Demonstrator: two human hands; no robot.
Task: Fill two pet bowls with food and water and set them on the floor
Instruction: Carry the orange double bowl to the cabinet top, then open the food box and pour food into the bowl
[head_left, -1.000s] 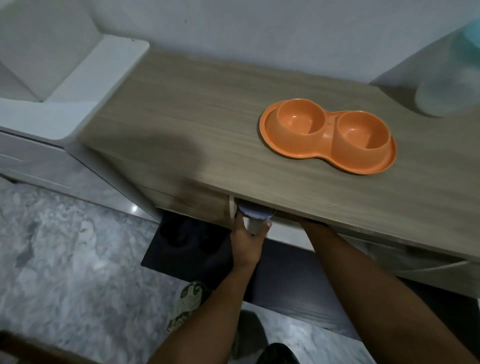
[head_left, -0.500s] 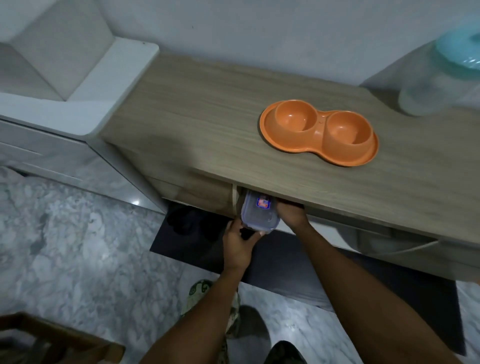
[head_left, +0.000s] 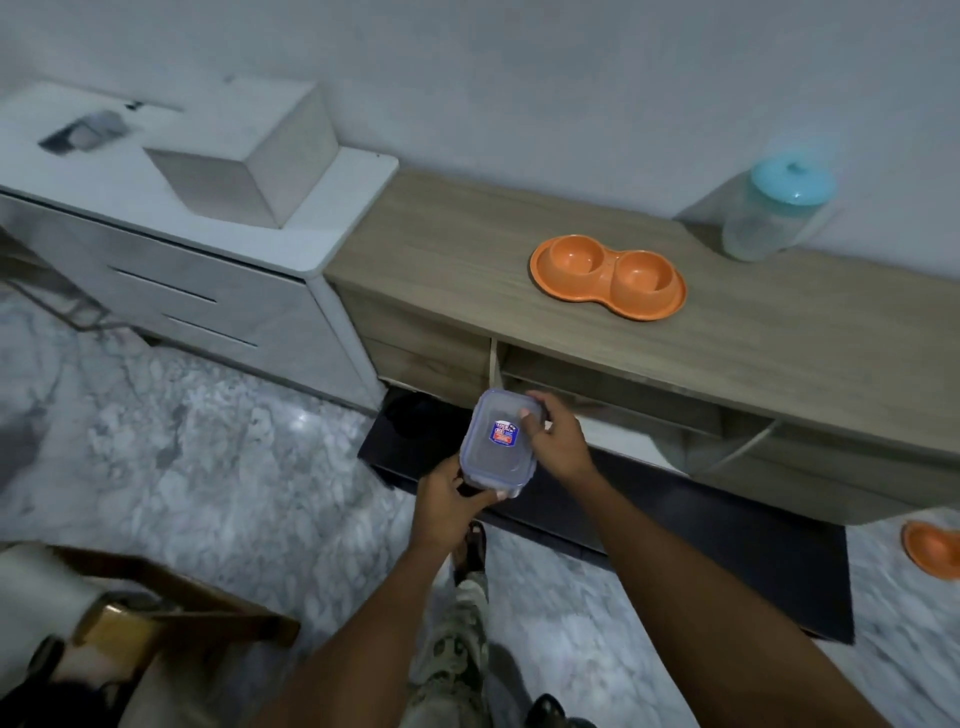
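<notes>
Clear plastic box (head_left: 498, 447), rectangular with rounded corners and a snap lid, held in the air before the cabinet's open shelf; contents not visible. Left grip (head_left: 447, 506) curled under its near end, right grip (head_left: 558, 441) pinching the far corner. Red-and-blue sticker (head_left: 503, 434) on the lid, writing unreadable. On the wood-grain surface (head_left: 467, 244): smooth orange double bowl (head_left: 608, 283), both wells empty, well apart from a translucent jar (head_left: 774, 213) with a teal lid.

A white box (head_left: 234, 182) is sitting on a white cabinet (head_left: 208, 312); a dark mat (head_left: 779, 551) is lying on the marble floor (head_left: 182, 457)
</notes>
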